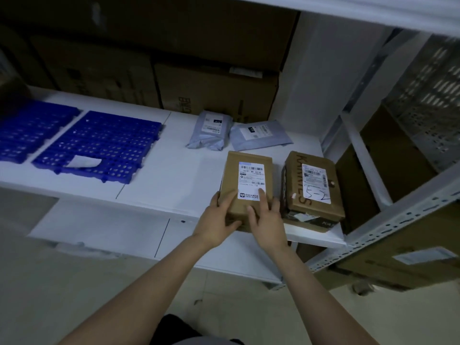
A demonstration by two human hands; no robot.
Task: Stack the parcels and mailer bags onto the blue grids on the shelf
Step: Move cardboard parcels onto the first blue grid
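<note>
Status: pick-up of first item in hand; nothing is stacked yet.

I have both hands on the parcel [246, 180] at lower centre of the frame, lying flat near the front edge of the shelf [174, 170]. My left hand [219, 217] grips its near left corner, fingers on top and thumb against the near face. My right hand [267, 220] lies flat on the lid with straight fingers over the shipping label, pressing, not clasping.

The second parcel [313, 185] sits just right of it, apart by a narrow gap. The left bag [211, 130] and right bag [258, 134] lie behind, at centre. The grid [104, 145] at centre left carries only a white sticker [83, 161]; the second grid [29, 128] runs off the left edge.

Recommendation: bring the right thumb round the near right edge so both hands clamp the sides before lifting. Lift level and clear of the second parcel. Carry left and set it square in a back corner of the grid, leaving room for the rest. The parcel's underside is hidden, so whether it sits fully on the shelf is probable, not confirmed.
</note>
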